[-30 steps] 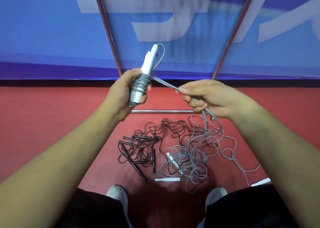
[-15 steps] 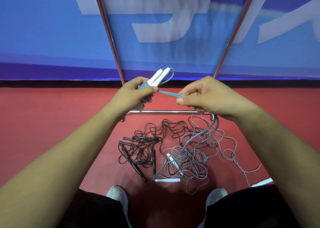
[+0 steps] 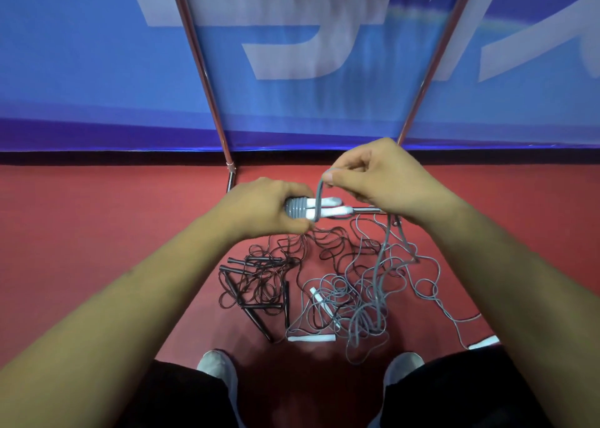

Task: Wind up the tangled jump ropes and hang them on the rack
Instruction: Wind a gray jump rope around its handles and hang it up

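My left hand (image 3: 263, 206) grips two white jump-rope handles (image 3: 331, 207) lying side by side, pointing right, with several turns of grey rope (image 3: 298, 207) wound round them. My right hand (image 3: 380, 180) pinches the same grey rope just above the handles; from there it drops to a loose grey tangle (image 3: 360, 301) on the red floor. Beside that tangle lies a tangle of black ropes with black handles (image 3: 259, 281). The metal rack's slanted poles (image 3: 207, 80) rise in front of me, and its low crossbar (image 3: 368, 210) shows behind my hands.
More white handles (image 3: 311, 338) lie on the floor near my shoes (image 3: 217, 367), another (image 3: 483, 342) at the right. A blue banner (image 3: 97, 70) stands behind the rack. Open red floor (image 3: 97, 216) spreads left and right.
The handles have swung from upright to lying level and lower. My right hand has lifted the grey rope up over them, adding to the wound turns.
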`<state>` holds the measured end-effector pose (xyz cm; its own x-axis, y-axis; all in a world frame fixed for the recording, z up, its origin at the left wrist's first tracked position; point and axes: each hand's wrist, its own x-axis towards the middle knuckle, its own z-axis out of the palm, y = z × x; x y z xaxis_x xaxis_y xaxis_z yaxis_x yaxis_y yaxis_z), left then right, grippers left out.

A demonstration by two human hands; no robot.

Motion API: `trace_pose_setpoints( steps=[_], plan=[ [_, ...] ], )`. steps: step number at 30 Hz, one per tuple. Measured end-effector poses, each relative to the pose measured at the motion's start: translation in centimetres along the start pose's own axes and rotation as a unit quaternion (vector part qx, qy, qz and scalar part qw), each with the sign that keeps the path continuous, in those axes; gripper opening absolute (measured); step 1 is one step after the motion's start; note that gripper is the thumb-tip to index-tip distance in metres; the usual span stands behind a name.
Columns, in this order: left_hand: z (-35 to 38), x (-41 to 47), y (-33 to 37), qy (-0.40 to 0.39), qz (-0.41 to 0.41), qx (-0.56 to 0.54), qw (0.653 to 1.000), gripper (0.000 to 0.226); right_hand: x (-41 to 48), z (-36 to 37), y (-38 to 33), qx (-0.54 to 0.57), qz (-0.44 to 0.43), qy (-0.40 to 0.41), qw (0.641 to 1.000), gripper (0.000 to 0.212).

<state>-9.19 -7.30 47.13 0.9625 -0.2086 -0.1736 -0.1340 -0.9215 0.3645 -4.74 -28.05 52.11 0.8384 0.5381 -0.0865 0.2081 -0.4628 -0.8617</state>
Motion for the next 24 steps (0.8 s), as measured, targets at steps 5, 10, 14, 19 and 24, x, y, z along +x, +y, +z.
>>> trace_pose_setpoints(
  steps=[5,10,14,19,24],
  plan=[
    [0.4,-0.3,0.4,0.024,0.035,-0.017,0.999,0.062,0.4,-0.3,0.2,-0.011,-0.029,0.021,0.999,0.011],
    [0.2,-1.1,0.6,-0.033,0.125,-0.249,0.96,0.015,1.2,-1.3,1.0,0.013,-0.034,0.053,0.998,0.017],
    [0.0,-1.3,1.1,-0.034,0.121,-0.427,0.895,0.015,1.7,-1.3,1.8,0.069,-0.005,0.059,0.996,0.024],
    [-0.1,-0.7,1.0,0.042,0.089,-0.551,0.829,0.032,2.1,-1.5,2.5,0.11,0.035,0.037,0.993,0.015],
    [0.0,0.1,0.7,0.089,0.041,-0.682,0.725,0.026,2.1,-1.9,2.8,0.117,0.06,-0.003,0.991,0.022]
  ],
)
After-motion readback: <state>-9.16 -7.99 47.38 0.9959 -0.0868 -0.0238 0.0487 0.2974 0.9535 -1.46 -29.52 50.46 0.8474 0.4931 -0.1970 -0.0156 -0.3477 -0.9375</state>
